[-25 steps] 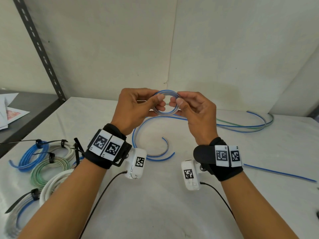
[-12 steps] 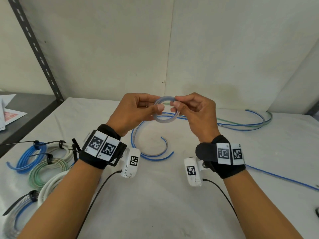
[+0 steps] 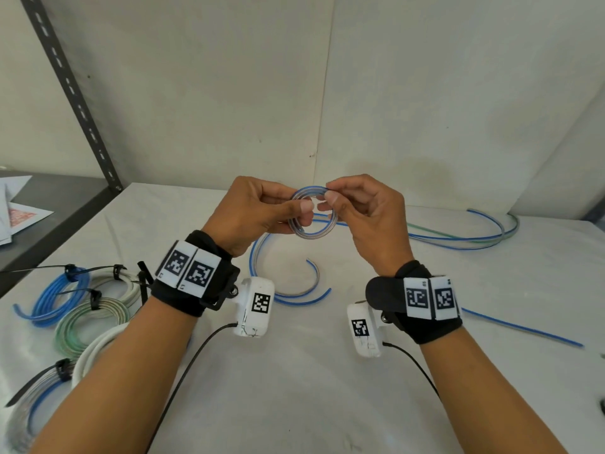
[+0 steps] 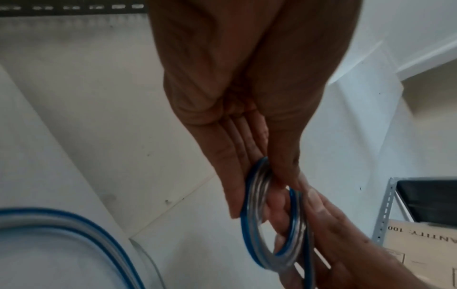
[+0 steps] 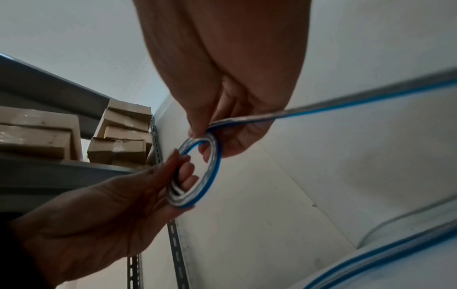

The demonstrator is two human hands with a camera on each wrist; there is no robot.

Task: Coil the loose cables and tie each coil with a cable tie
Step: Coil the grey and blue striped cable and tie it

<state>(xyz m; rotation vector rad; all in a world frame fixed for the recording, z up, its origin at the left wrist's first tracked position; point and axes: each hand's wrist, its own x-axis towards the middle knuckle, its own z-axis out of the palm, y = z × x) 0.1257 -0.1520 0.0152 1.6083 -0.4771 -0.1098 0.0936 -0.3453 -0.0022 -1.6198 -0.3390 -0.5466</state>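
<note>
Above the white table (image 3: 294, 371) I hold a small coil of blue-and-clear cable (image 3: 313, 232) (image 4: 249, 221) (image 5: 210, 176) between both hands. My left hand (image 3: 262, 211) (image 4: 235, 117) pinches the coil's left side between thumb and fingers. At the coil's top right my right hand (image 3: 363, 211) (image 5: 222, 78) pinches the strand. The loose length of this cable (image 3: 458, 239) (image 5: 358, 101) trails away to the right across the table and back toward a curl (image 3: 294, 293) below the hands.
Several tied coils lie at the table's left: a blue coil (image 3: 52, 299), a green coil (image 3: 88, 322), a white coil (image 3: 95, 352) and a clear-blue coil (image 3: 29, 407), each with a black cable tie (image 3: 95, 298). A dark shelf post (image 3: 75, 93) stands at the left.
The coil has been turned in my hands and held a little higher. My right fingers have shifted from its right side to its top, laying more strand onto it.
</note>
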